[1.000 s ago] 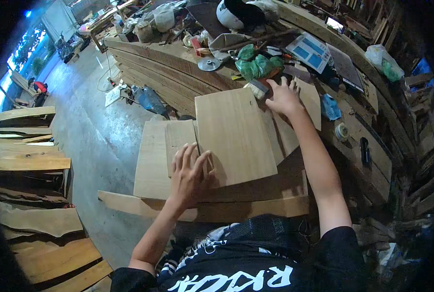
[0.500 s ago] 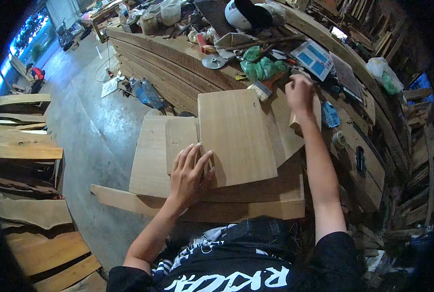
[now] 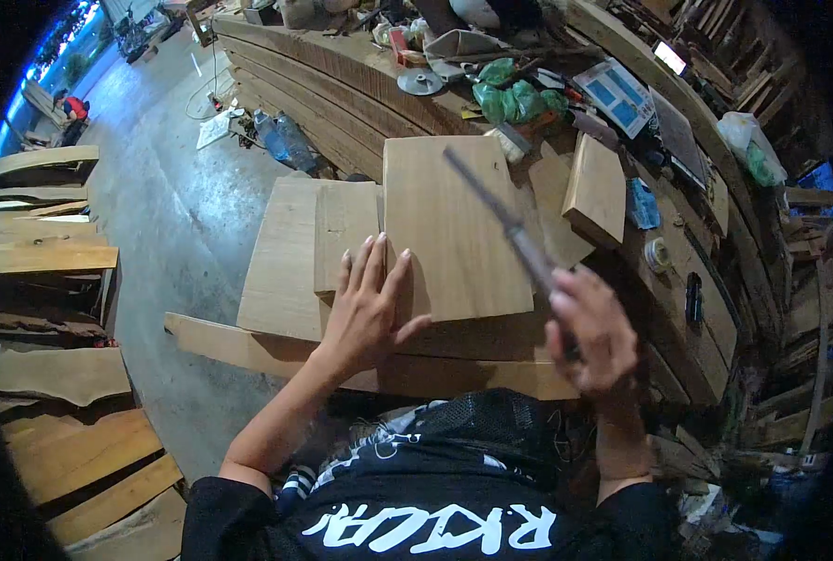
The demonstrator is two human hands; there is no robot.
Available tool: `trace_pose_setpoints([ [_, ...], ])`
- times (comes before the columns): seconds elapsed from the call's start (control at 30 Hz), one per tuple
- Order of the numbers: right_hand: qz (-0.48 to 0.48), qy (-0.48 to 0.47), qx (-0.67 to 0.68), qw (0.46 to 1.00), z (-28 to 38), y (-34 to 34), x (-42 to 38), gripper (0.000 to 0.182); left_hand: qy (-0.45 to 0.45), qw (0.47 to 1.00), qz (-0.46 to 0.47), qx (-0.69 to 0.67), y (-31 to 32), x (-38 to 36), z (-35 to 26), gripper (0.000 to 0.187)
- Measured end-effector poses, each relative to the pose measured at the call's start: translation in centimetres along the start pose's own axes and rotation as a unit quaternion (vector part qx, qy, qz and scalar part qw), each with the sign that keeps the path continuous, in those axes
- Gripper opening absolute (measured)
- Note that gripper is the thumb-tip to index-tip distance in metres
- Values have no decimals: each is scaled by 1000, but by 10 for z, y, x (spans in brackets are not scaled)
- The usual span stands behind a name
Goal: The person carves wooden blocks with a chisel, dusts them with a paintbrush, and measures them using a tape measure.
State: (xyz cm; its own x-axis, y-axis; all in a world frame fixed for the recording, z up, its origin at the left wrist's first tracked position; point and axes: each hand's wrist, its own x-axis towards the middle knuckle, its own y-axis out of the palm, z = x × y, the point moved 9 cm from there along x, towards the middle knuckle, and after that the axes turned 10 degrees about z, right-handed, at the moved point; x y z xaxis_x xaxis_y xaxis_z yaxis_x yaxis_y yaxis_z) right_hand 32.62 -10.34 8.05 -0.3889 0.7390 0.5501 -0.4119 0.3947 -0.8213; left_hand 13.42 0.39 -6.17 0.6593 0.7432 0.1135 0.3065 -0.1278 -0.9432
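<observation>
My left hand [image 3: 368, 313] lies with its fingers spread across the near ends of a small wooden board [image 3: 344, 220] and a larger rectangular board [image 3: 454, 220] beside it. A wider pale board [image 3: 279, 257] sits under the small one. My right hand [image 3: 594, 332] is closed around a long, narrow, dark tool [image 3: 525, 251] with a greyish handle. Its thin end points up and left over the large board; motion blur hides whether it is a file or a blade. A thick wooden block [image 3: 599, 187] stands beyond my right hand.
Green plastic bags [image 3: 515, 101], a brush [image 3: 508, 143], a metal disc [image 3: 420, 82] and a tape roll [image 3: 658, 254] lie on the bench. Plastic bottles [image 3: 284, 140] are at its left side. Several planks [image 3: 57, 374] line the far left. A person [image 3: 75, 107] is in the background.
My right hand has come back from the far right of the bench, near the block, towards my body, now with the long tool in it. My left hand stays on the boards.
</observation>
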Motion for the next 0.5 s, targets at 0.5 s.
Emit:
trace_pose_setpoints([
  [0.5,46,302,205,930,-10,55,-63,41,-34,999,16,7,15,-8,-32,101],
])
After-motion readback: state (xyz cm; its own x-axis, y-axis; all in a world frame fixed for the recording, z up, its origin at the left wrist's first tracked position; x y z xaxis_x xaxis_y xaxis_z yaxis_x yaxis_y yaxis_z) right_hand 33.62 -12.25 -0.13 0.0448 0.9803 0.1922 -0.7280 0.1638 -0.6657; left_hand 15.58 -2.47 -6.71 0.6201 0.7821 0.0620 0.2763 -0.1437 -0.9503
